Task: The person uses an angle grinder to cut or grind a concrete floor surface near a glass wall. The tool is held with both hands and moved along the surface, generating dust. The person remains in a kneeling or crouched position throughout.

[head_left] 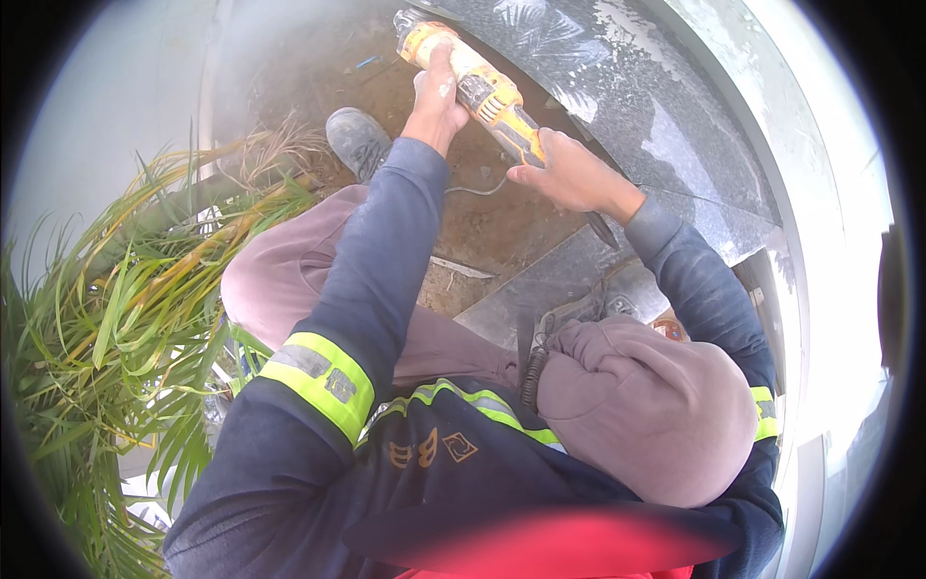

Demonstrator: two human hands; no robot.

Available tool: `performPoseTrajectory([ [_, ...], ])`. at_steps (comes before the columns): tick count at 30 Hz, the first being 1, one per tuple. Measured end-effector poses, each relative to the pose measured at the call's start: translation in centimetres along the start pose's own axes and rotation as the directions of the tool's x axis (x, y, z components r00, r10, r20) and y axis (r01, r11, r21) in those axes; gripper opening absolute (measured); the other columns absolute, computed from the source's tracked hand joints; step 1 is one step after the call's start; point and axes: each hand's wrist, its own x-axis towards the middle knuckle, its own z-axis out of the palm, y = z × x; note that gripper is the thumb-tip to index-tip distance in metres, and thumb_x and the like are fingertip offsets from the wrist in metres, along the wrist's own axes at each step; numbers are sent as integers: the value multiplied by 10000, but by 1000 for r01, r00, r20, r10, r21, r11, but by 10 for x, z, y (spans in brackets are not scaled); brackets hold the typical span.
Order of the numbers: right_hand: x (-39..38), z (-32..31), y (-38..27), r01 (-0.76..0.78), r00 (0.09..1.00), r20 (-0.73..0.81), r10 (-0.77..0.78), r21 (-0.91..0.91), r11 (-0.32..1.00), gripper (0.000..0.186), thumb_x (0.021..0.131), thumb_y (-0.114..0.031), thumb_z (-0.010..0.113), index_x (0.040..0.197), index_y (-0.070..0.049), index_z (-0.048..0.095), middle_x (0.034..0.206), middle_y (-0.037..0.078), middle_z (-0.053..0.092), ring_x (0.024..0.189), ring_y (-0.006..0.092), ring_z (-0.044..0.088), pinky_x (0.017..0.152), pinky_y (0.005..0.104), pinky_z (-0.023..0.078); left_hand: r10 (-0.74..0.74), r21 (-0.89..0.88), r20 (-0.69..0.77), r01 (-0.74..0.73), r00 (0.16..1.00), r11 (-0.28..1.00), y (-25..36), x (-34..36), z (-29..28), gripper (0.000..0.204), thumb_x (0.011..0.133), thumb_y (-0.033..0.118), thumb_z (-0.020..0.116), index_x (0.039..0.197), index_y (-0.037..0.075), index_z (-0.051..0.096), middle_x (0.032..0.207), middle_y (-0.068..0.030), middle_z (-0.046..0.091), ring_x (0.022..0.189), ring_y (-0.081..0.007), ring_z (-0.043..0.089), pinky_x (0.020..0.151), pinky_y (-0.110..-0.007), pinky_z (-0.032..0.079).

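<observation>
Both my hands hold a dusty yellow and black angle grinder [494, 104] that slants from upper left to lower right. My left hand [441, 101] is closed round its front body, just behind the metal head. My right hand [576, 176] grips the rear end, thumb along the near side. The tool's head lies beside the edge of a dark grey stone slab [675, 145] streaked with white dust. I cannot make out a disc on it. A thin grey cord [479, 190] loops on the soil below the tool.
Pale dust hangs at upper left. Brown soil [497, 236] lies between my shoes [357, 140], with a second grey slab [540, 280] near my right foot. Leafy palm fronds [116, 338] crowd my left side. A white curved-looking wall [815, 183] stands at right.
</observation>
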Motion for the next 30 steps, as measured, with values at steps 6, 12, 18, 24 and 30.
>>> performPoseTrajectory([
  [6, 7, -11, -7, -18, 997, 70, 13, 71, 997, 571, 953, -374, 721, 1203, 108, 545, 925, 222, 695, 809, 292, 708, 744, 415, 546, -58, 16, 4, 58, 998, 998, 0, 17, -3, 461, 1077, 347, 534, 1370, -1, 456, 1212, -175, 626, 1078, -356, 683, 927, -580, 595],
  [12, -4, -4, -6, -44, 998, 47, 42, 30, 999, 607, 953, -394, 729, 1228, 115, 544, 1030, 268, 697, 944, 345, 714, 823, 430, 542, -47, 10, 48, 47, 998, 999, -2, 7, -6, 454, 1075, 348, 537, 1355, -2, 464, 1194, -166, 627, 1058, -343, 684, 926, -565, 595],
  [18, -17, 10, 11, 46, 997, -56, -49, -59, 997, 624, 951, -415, 737, 1194, 123, 535, 985, 261, 682, 842, 296, 721, 719, 405, 548, -25, -6, 92, 25, 995, 1000, -8, -13, -6, 462, 1072, 348, 544, 1343, -17, 464, 1183, -165, 624, 1051, -330, 683, 928, -551, 596],
  [24, -5, -2, 0, -11, 1000, 24, 10, 27, 1000, 601, 951, -407, 738, 1164, 112, 523, 900, 202, 664, 699, 244, 695, 607, 387, 530, -48, 14, 22, 48, 999, 999, -2, 0, -2, 465, 1069, 341, 549, 1336, -30, 467, 1174, -173, 628, 1042, -340, 689, 889, -557, 608],
  [30, -1, -11, -11, -59, 996, 71, 55, 56, 997, 585, 941, -393, 737, 1198, 102, 561, 995, 244, 703, 868, 313, 719, 759, 418, 547, -45, 0, 25, 45, 999, 999, -2, 14, -6, 484, 1057, 338, 576, 1320, -56, 477, 1170, -184, 635, 1021, -347, 703, 852, -560, 622],
])
